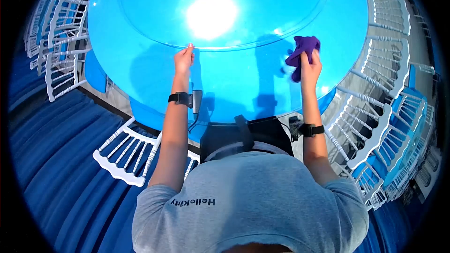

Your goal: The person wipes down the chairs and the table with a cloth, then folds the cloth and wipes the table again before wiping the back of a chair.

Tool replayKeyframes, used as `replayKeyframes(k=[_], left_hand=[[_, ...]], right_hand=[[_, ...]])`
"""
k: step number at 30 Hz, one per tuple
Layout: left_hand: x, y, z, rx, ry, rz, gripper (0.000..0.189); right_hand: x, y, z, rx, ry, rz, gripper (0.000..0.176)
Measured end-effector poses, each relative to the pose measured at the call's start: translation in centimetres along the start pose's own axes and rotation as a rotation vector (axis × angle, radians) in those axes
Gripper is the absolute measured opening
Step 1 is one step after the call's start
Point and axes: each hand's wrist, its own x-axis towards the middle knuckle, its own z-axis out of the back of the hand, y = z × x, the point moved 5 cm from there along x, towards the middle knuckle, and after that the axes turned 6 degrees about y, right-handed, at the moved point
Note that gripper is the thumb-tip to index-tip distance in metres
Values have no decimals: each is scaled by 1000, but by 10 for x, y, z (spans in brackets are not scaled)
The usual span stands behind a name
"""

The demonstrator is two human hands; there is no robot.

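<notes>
A round blue table [234, 79] fills the upper middle of the head view, with a large clear glass turntable [154, 14] resting on it. My left hand [183, 59] reaches forward and its fingertips grip the near rim of the glass turntable. My right hand [310, 67] is closed on a crumpled purple cloth [303, 49], held over the blue tabletop just outside the turntable's rim on the right. Both wrists wear black bands.
White slatted chairs with blue cushions ring the table: one [126, 152] close at my lower left, several [61, 33] at the far left, several [384, 98] along the right. Blue carpet [51, 159] covers the floor on the left.
</notes>
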Motion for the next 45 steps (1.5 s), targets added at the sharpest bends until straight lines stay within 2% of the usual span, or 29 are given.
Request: replayKeyframes(k=[2, 6, 8, 11, 13, 16, 21, 24, 26, 30, 34, 36, 38, 40, 43, 45], left_hand=[[7, 8, -3, 3, -2, -7, 31], [12, 9, 0, -54, 80, 46, 27], [11, 7, -3, -41, 114, 68, 27], [5, 6, -5, 31, 30, 93, 28], [2, 6, -6, -32, -21, 24, 29], [1, 1, -6, 13, 7, 55, 31], [4, -1, -2, 46, 19, 69, 30], [3, 0, -5, 48, 50, 55, 29], [0, 0, -8, 43, 59, 49, 29], [-3, 6, -23, -32, 104, 119, 28], [-7, 9, -38, -101, 114, 188, 28], [-11, 8, -45, -104, 113, 188, 28], [-13, 7, -47, -87, 109, 184, 27], [-11, 11, -47, -78, 100, 179, 27], [-9, 12, -42, -101, 87, 171, 27], [-11, 13, -42, -96, 51, 146, 27]], right_hand=[[18, 11, -5, -297, -34, 161, 21], [38, -41, -78, -523, 241, 235, 33], [34, -39, -126, -748, 344, 368, 37], [24, -13, -176, -721, 388, 410, 43], [6, 2, -204, -693, 470, 457, 47], [-8, 16, -236, -633, 560, 533, 50], [15, -1, -219, -578, 607, 616, 40], [40, -18, -180, -657, 459, 565, 38], [58, -28, -155, -679, 394, 510, 47], [91, -41, -112, -602, 295, 326, 46], [74, -37, -129, -598, 180, 349, 39], [45, -33, -166, -527, 258, 352, 34], [6, -3, -196, -569, 357, 458, 40], [-16, 2, -215, -502, 445, 425, 49], [-10, 5, -204, -533, 479, 512, 44], [14, 0, -192, -556, 589, 550, 39]])
